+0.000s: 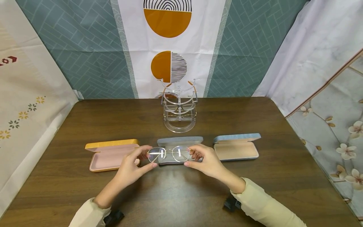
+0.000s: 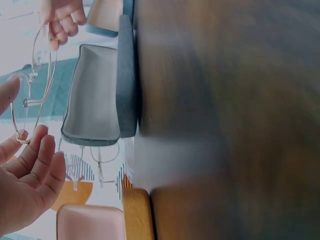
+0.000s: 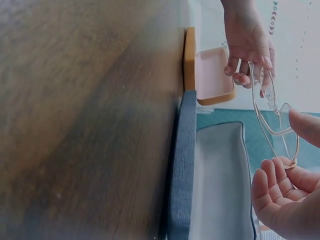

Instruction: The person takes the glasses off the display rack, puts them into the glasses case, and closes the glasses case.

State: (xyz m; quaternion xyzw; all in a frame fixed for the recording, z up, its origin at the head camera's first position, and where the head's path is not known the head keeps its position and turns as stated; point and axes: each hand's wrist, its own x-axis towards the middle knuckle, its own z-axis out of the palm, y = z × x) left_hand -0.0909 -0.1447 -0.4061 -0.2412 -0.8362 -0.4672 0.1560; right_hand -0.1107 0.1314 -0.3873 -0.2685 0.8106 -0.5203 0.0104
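A pair of thin gold-rimmed eyeglasses is held up by both hands, with small white marks showing on the lenses. My left hand pinches its left end between thumb and fingers. At the other end, my right hand pinches the frame the same way. Folded temples cross behind the lenses in the right wrist view. Behind the eyeglasses, an open grey glasses case lies on the table, partly hidden by them. The left wrist view shows its pale grey lining.
An open yellow glasses case with pink lining lies to the left. To the right is an open blue case with beige lining. A clear display stand holding other eyeglasses stands at the back of the wooden table.
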